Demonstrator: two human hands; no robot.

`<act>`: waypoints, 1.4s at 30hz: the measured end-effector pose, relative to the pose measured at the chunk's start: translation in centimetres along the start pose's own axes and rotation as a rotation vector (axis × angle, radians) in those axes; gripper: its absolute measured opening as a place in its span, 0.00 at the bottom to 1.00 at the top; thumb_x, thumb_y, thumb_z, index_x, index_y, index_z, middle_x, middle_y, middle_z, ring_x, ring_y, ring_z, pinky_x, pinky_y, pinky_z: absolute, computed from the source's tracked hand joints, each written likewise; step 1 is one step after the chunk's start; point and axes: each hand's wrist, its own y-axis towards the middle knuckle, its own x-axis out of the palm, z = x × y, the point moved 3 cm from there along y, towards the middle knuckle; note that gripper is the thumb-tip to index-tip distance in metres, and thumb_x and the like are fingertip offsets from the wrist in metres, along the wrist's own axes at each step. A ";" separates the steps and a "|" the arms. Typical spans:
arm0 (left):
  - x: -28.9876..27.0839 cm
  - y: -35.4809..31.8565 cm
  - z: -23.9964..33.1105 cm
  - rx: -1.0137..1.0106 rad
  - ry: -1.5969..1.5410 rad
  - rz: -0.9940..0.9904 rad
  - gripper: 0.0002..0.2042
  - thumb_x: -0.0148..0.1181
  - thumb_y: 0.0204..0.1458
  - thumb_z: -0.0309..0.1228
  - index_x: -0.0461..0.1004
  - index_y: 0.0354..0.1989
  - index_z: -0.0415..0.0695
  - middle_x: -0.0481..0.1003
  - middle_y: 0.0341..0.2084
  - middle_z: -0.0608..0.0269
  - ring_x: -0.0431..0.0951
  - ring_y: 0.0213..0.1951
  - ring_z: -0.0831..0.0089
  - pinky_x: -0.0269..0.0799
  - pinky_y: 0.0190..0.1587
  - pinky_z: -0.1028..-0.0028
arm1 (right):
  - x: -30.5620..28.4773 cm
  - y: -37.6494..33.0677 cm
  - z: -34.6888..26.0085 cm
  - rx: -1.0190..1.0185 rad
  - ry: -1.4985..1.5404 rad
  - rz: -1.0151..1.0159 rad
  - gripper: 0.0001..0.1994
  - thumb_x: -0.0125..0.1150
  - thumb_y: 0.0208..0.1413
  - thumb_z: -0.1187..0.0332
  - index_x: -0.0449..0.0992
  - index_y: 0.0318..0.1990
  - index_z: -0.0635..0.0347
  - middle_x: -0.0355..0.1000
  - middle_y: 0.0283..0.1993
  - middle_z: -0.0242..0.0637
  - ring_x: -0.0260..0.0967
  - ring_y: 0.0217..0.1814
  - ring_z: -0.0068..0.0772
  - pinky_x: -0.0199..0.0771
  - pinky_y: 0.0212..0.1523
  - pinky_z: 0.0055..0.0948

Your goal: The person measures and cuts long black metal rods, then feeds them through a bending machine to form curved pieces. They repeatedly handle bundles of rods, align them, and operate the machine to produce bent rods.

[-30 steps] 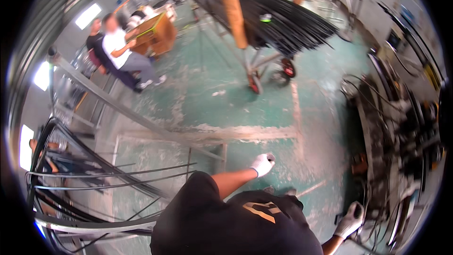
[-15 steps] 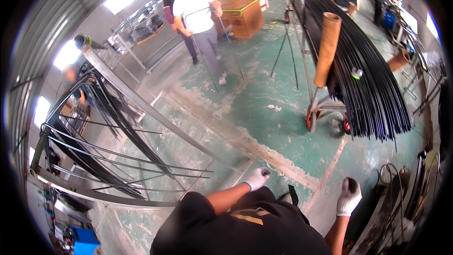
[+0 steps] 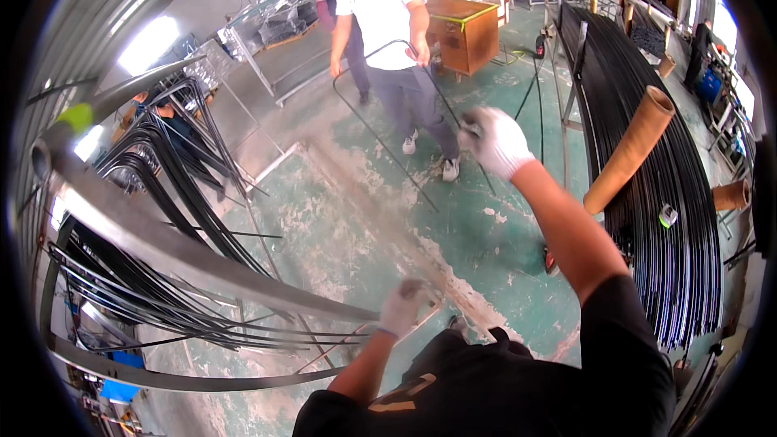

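Observation:
My right hand (image 3: 495,144), in a white work glove with dark fingertips, reaches out ahead of me at the end of a stretched arm. Its fingers are curled round one leg of a bent black rod (image 3: 443,99). The rod is a narrow arch with two long legs slanting down toward the floor. A person in a white shirt (image 3: 380,4) stands facing me and holds the rod near its bend. My left hand (image 3: 402,307), gloved too, is low in front of my body near the grey metal rack bar (image 3: 324,295); motion blurs its fingers.
Many bent black rods (image 3: 150,154) hang on the rack at left. A cart at right carries long straight black rods (image 3: 647,146), with a brown cardboard tube (image 3: 631,150) upright beside them and a tape measure (image 3: 668,215) on top. A wooden cabinet (image 3: 465,32) stands behind the person.
My right hand has swung up and forward from the lower right to the rod. The left hand shifted left. The person with the bent rod has come nearer, and my view has turned left.

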 end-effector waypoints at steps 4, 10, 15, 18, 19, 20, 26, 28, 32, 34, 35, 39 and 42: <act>-2.0 -0.8 -1.0 -0.088 0.144 0.220 0.14 0.68 0.61 0.30 0.81 0.51 0.35 0.84 0.43 0.59 0.82 0.47 0.77 0.77 0.54 0.74 | 7.6 11.4 1.8 -0.122 -0.269 -0.067 0.21 0.64 0.59 0.63 0.76 0.59 0.54 0.77 0.55 0.46 0.74 0.63 0.51 0.72 0.64 0.48; 0.9 -5.9 -2.3 -0.251 0.047 0.427 0.15 0.70 0.61 0.32 0.82 0.51 0.35 0.85 0.44 0.57 0.83 0.48 0.75 0.77 0.55 0.72 | 21.3 20.5 3.0 -0.238 -0.419 -0.492 0.38 0.76 0.53 0.56 0.68 0.69 0.60 0.67 0.74 0.51 0.61 0.79 0.52 0.61 0.77 0.55; 5.8 -9.6 -0.7 -0.353 -0.029 0.621 0.15 0.70 0.62 0.31 0.81 0.52 0.33 0.85 0.46 0.54 0.84 0.49 0.70 0.78 0.56 0.69 | 23.9 19.6 0.5 -0.250 -0.183 -0.628 0.28 0.65 0.64 0.46 0.79 0.60 0.60 0.81 0.57 0.54 0.79 0.62 0.55 0.69 0.70 0.52; 8.6 -12.3 -2.7 -0.470 -0.099 0.710 0.15 0.70 0.62 0.30 0.82 0.53 0.35 0.85 0.45 0.54 0.84 0.49 0.70 0.79 0.56 0.69 | 21.9 19.2 -0.6 -0.247 0.116 -0.612 0.23 0.61 0.67 0.46 0.84 0.55 0.56 0.82 0.52 0.53 0.79 0.59 0.57 0.78 0.59 0.48; 9.4 -13.2 -2.4 -0.483 -0.085 0.734 0.15 0.69 0.61 0.30 0.82 0.53 0.35 0.85 0.45 0.55 0.84 0.48 0.70 0.79 0.56 0.69 | 21.5 18.6 -0.3 -0.315 0.170 -0.558 0.22 0.59 0.69 0.48 0.84 0.55 0.57 0.83 0.52 0.50 0.79 0.59 0.56 0.77 0.60 0.49; 10.0 -14.1 -1.4 -0.503 -0.171 0.788 0.15 0.69 0.61 0.30 0.82 0.53 0.35 0.85 0.45 0.54 0.84 0.48 0.70 0.79 0.56 0.69 | 19.3 16.9 -1.8 -0.367 0.236 -0.585 0.20 0.58 0.69 0.51 0.84 0.54 0.56 0.83 0.51 0.49 0.80 0.57 0.54 0.77 0.58 0.48; 12.4 -22.3 -3.7 -0.508 -0.192 1.040 0.16 0.68 0.59 0.32 0.82 0.53 0.37 0.86 0.47 0.53 0.85 0.50 0.66 0.78 0.55 0.67 | 12.0 5.7 -1.8 -0.526 0.424 -0.701 0.14 0.64 0.65 0.65 0.83 0.49 0.67 0.81 0.45 0.57 0.82 0.50 0.55 0.78 0.53 0.45; 12.7 -25.9 -3.0 -0.573 -0.146 1.090 0.16 0.70 0.58 0.33 0.84 0.52 0.39 0.87 0.45 0.55 0.85 0.47 0.70 0.78 0.54 0.68 | 8.4 3.1 -3.2 -0.528 0.330 -0.787 0.14 0.66 0.65 0.64 0.83 0.48 0.69 0.83 0.44 0.56 0.83 0.49 0.54 0.79 0.52 0.42; 13.0 -33.9 -4.7 -0.529 -0.143 1.165 0.17 0.68 0.60 0.35 0.83 0.53 0.39 0.86 0.48 0.53 0.85 0.50 0.66 0.77 0.57 0.66 | 5.9 -2.0 -6.8 -0.601 0.374 -0.985 0.14 0.69 0.60 0.65 0.82 0.40 0.73 0.78 0.30 0.46 0.75 0.33 0.34 0.75 0.39 0.37; 13.3 -38.9 -5.4 -0.541 -0.167 1.261 0.17 0.67 0.61 0.35 0.83 0.53 0.39 0.85 0.48 0.52 0.85 0.51 0.63 0.77 0.58 0.65 | 3.1 -6.3 -13.0 -0.581 0.498 -0.996 0.13 0.68 0.59 0.67 0.81 0.37 0.74 0.75 0.26 0.43 0.71 0.30 0.29 0.73 0.36 0.34; 13.5 -41.5 -6.4 -0.548 -0.169 1.291 0.17 0.67 0.61 0.35 0.83 0.54 0.39 0.85 0.48 0.51 0.85 0.52 0.62 0.77 0.58 0.65 | 1.5 -8.3 -16.2 -0.608 0.542 -1.015 0.12 0.69 0.58 0.69 0.80 0.36 0.74 0.73 0.25 0.41 0.71 0.29 0.26 0.72 0.34 0.32; 14.4 -53.4 -8.9 -0.569 -0.222 1.450 0.17 0.67 0.61 0.34 0.82 0.54 0.37 0.85 0.49 0.51 0.85 0.51 0.65 0.77 0.58 0.67 | -2.5 -16.4 -27.9 -0.744 0.683 -0.982 0.10 0.70 0.57 0.71 0.80 0.35 0.72 0.71 0.23 0.38 0.67 0.28 0.22 0.69 0.31 0.30; 16.2 -62.2 -12.6 -0.624 -0.174 1.595 0.16 0.67 0.61 0.31 0.82 0.54 0.35 0.86 0.45 0.54 0.85 0.46 0.70 0.78 0.53 0.69 | -4.1 -22.7 -37.1 -0.818 0.843 -0.934 0.11 0.72 0.57 0.70 0.80 0.35 0.72 0.71 0.23 0.38 0.65 0.28 0.21 0.69 0.31 0.30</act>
